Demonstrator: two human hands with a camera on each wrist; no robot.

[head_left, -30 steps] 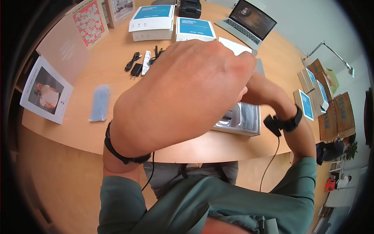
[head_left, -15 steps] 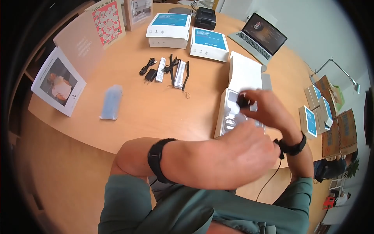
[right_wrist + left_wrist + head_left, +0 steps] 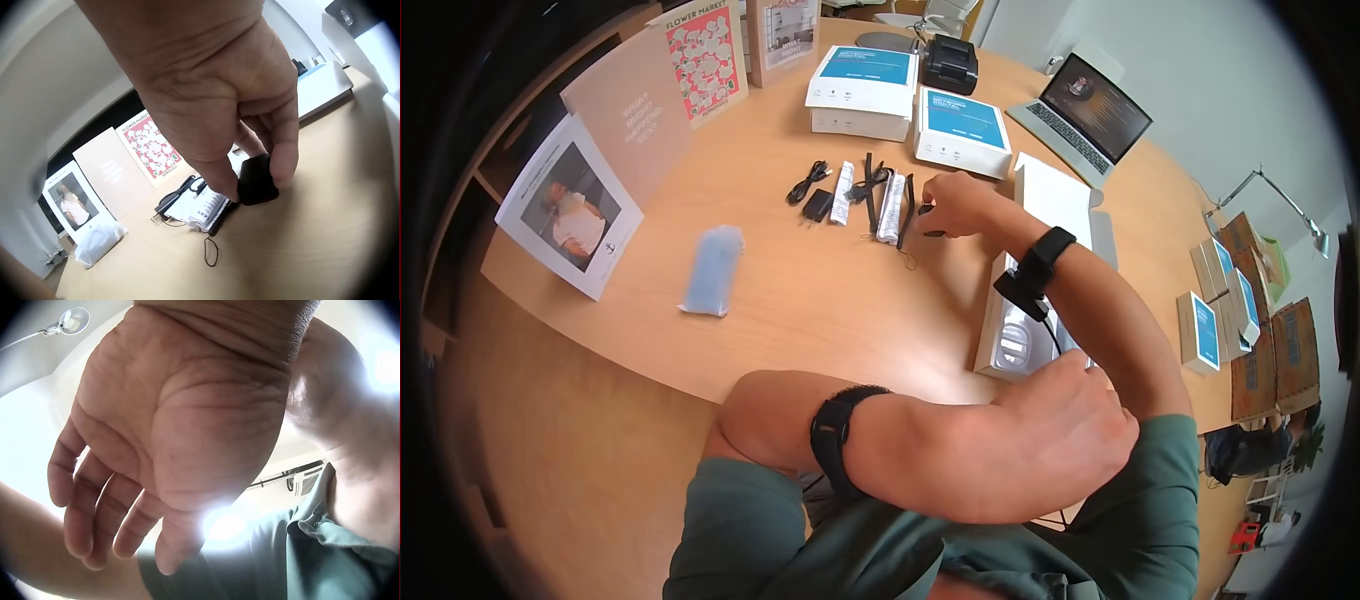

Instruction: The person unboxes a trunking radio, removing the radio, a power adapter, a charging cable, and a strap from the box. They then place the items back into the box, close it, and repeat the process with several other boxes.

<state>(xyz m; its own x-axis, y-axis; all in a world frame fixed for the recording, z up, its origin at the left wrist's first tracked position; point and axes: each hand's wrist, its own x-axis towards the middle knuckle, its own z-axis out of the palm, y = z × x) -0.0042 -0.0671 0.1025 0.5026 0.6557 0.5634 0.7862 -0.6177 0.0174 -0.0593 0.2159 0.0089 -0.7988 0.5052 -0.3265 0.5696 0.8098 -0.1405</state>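
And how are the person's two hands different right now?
The right hand pinches a small black object, while the left hand holds nothing, its fingers loosely bent. The right hand is farther out over the table; the left hand is nearer the green shirt. Both are bare, with a black band at each wrist.

Looks like you're at a desk in some kind of office. You've got a big wooden table [image 3: 800,290] with an open laptop [image 3: 1080,115] on the far side, and a desk lamp [image 3: 1285,205] over to the right. White chairs [image 3: 945,18] at the back, cardboard boxes [image 3: 1275,350] stacked past the table edge, plus posters [image 3: 703,65] propped up on your left. Plain pale walls [image 3: 1200,90] too, so pretty office-like.
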